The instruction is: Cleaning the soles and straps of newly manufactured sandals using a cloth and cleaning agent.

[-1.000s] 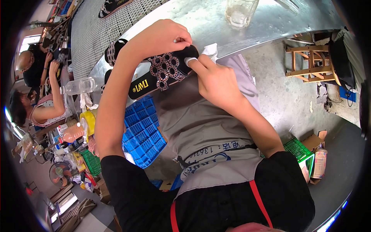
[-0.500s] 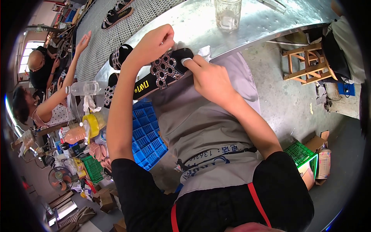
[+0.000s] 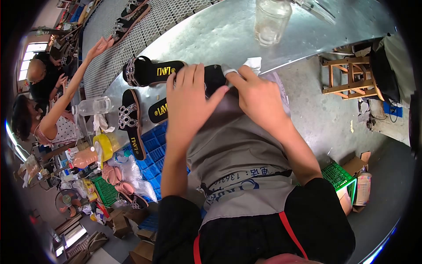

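Both hands grip one black sandal [image 3: 184, 94]: left hand [image 3: 189, 103] fingers spread flat over it, right hand [image 3: 257, 94] pinching a white cloth [image 3: 250, 65] against it, its long axis left-right.

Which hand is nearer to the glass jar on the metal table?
Right. The right hand is at the table edge just below the glass jar, pressing a white cloth. The left hand lies further left, over a black sandal.

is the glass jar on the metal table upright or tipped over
Upright: the glass jar stands on its base on the metal table, mouth upward.
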Demonstrator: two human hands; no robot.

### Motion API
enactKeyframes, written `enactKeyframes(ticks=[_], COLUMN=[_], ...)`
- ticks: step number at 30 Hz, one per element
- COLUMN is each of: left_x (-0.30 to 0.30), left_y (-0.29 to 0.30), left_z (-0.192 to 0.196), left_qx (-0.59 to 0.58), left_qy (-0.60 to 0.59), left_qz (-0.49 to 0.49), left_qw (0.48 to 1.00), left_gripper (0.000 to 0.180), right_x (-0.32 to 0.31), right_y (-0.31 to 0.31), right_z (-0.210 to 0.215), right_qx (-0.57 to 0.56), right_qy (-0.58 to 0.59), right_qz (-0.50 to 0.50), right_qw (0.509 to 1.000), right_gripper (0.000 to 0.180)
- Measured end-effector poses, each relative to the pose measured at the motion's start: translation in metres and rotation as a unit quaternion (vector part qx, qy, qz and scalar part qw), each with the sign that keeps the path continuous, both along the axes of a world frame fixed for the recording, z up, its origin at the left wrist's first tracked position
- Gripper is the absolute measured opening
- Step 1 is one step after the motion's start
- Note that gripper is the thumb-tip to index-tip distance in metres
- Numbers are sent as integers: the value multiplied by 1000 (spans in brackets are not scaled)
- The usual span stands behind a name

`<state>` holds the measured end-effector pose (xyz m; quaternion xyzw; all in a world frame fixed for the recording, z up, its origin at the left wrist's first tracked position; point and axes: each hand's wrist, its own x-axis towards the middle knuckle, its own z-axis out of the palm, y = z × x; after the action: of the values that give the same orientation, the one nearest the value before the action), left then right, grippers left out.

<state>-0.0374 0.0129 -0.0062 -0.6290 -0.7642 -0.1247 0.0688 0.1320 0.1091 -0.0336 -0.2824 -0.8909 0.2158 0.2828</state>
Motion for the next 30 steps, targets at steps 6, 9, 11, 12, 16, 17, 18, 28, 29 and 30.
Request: enactKeyframes(ticks=[6,9,11,12,16,17,18,28,29,30], left_x=[1,-1,-2,-2,2,1,0,-3,-3,-4], left_y=[-10,-8,-6,-5,-4,-3,-3,-4,-6,-7], left_z=[-23,-26,-26,-25,-24,-24,-24,-16,-17,-17], left_qx=[70,69,76,76,54,50,47,13,11,9], left_qy=[-91,-123,-124,-131,-125,-125,-124,-162,-164,-165], left_qz=[34,31,33,36,36,36,36,22,25,27], left_qw=[993,990,989,988,990,990,991,986,986,986], left_gripper=[72,73,72,72,71,72,72,82,82,83], right_x=[-10,-26,-27,-20,1,-7,-11,5,-1,-9], right_y=[6,14,22,21,16,20,22,1,2,2], right_z=[23,26,27,28,29,26,25,23,23,24], right_qx=[55,46,57,57,40,32,25,54,53,61], right_qy=[-165,-181,-181,-187,-269,-234,-199,-183,-183,-191], right_qz=[74,86,105,107,82,70,58,118,119,117], right_qw=[982,979,976,975,959,969,978,975,974,973], right_gripper=[30,28,27,27,30,35,42,34,34,33])
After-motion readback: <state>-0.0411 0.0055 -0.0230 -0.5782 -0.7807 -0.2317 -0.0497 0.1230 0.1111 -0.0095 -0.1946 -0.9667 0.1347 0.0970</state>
